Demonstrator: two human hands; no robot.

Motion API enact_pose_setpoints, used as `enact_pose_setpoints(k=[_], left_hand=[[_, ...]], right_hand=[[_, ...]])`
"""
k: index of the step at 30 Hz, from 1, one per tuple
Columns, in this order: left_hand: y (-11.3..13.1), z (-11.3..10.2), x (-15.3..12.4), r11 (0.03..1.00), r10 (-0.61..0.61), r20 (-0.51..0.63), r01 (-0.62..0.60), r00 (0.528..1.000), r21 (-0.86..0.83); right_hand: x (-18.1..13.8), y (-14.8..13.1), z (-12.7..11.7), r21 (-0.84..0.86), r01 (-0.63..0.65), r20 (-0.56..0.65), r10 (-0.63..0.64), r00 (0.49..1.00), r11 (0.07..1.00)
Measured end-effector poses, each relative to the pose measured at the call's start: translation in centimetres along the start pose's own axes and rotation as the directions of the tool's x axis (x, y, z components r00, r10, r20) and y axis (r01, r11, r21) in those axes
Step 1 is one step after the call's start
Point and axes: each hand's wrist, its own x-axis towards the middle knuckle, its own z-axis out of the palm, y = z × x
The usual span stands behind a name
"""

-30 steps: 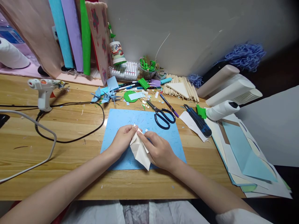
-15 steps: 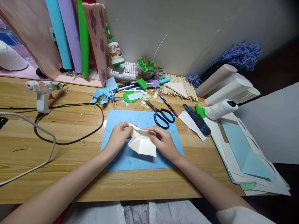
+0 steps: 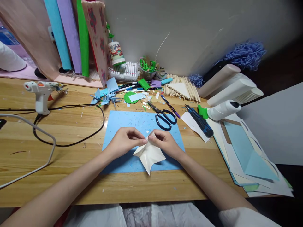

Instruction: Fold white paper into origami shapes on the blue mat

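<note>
A folded cream paper shape lies over a light blue sheet on the wooden desk, one point aimed at the desk's near edge. My left hand pinches the paper's top corner from the left, fingers closed. From the right, my right hand pinches the same top corner. The fingertips of both hands meet above the paper's upper tip.
Black-handled scissors lie just behind the blue sheet. A utility knife, loose paper sheets and paper rolls are at right. A glue gun and black cable are at left. Blue paper cranes, wooden sticks and markers sit at the back.
The cream paper has been turned: it pointed down-right, then lay flat and wide, and now hangs with one point toward me. Both hands shifted their grip to the top corner.
</note>
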Motion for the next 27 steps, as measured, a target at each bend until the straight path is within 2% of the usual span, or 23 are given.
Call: enact_pose_setpoints(k=[5, 10, 17, 21, 27], left_hand=[[-0.41, 0.18, 0.08, 0.999, 0.003, 0.045, -0.002, 0.999, -0.036], [-0.68, 0.17, 0.21, 1.000, 0.013, 0.039, -0.013, 0.999, -0.011], [-0.24, 0.11, 0.22, 0.996, 0.012, 0.058, -0.007, 0.998, -0.088], [-0.41, 0.34, 0.21, 0.998, -0.025, 0.072, 0.029, 0.997, -0.057], [-0.46, 0.69, 0.02, 1.000, 0.003, 0.033, -0.004, 0.999, 0.011]], right_hand=[[-0.09, -0.40, 0.20, -0.026, -0.009, 0.068, 0.011, 0.998, 1.000], [-0.17, -0.67, 0.27, -0.049, -0.021, 0.094, 0.026, 0.995, 0.999], [-0.12, -0.43, -0.08, -0.051, 0.008, 0.110, -0.002, 0.994, 0.999], [-0.13, -0.41, -0.05, -0.092, 0.035, 0.107, -0.025, 0.994, 0.995], [-0.11, -0.49, 0.12, -0.127, 0.052, 0.102, -0.040, 0.994, 0.990]])
